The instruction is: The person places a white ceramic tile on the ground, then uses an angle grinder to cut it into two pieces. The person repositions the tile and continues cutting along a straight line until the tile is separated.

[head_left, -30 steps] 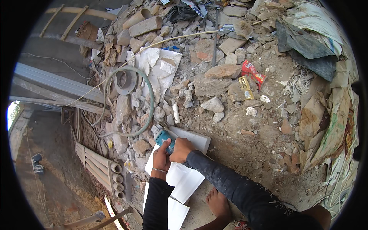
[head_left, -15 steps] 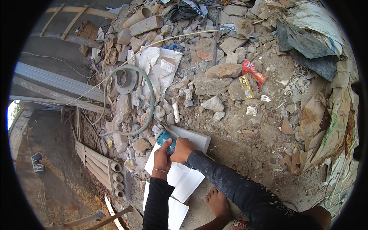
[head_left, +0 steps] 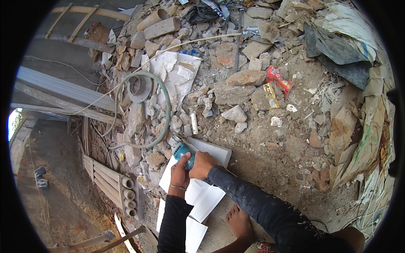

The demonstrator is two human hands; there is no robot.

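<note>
Both my hands are closed round a teal angle grinder (head_left: 183, 152) with a metallic head. My left hand (head_left: 179, 175), a bracelet at its wrist, grips the near left side with the thumb along the body. My right hand (head_left: 202, 165) wraps the body from the right. The grinder's head points up and left, over the far edge of a white tile (head_left: 198, 192). A paler slab (head_left: 217, 152) lies beyond my right hand. Nearer me is another white tile piece (head_left: 195, 234). Where the disc meets the tile is too small to make out.
Rubble and broken stones (head_left: 234, 92) spread ahead. A green hose (head_left: 167, 111) curves just beyond the grinder. A bundle of pipes (head_left: 110, 185) lies at the left, with a dark tarp (head_left: 337, 55) at the far right. My bare foot (head_left: 239, 222) stands beside the tiles.
The grinder and both my hands have shifted very slightly to the right. My grip on it looks the same, and the tiles appear unmoved.
</note>
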